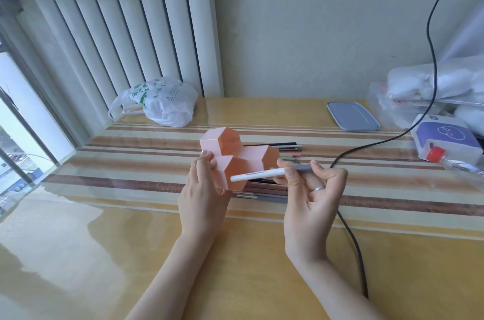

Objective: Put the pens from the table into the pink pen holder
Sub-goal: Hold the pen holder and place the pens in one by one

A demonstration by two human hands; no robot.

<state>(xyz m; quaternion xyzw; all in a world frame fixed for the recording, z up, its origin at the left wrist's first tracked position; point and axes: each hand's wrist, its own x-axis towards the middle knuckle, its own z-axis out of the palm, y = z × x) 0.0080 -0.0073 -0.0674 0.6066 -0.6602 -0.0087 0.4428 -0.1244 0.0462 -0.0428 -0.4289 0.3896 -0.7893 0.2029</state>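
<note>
The pink pen holder [230,152], made of three hexagonal tubes, stands at the middle of the table. My left hand [203,188] grips its left side. My right hand [311,188] pinches a white pen with a grey cap [259,175], held level, its white end pointing left over the nearest tube. Behind the holder lie a black pen and a pale one [277,146], then a green and pink one [290,156]. Several brown and grey pens [264,192] lie on the table under my right hand.
A black cable [351,228] runs down the right side of the table. A white plastic bag [162,103] sits at the back left. A grey lid [352,115], a purple box [445,136] and bagged items crowd the back right.
</note>
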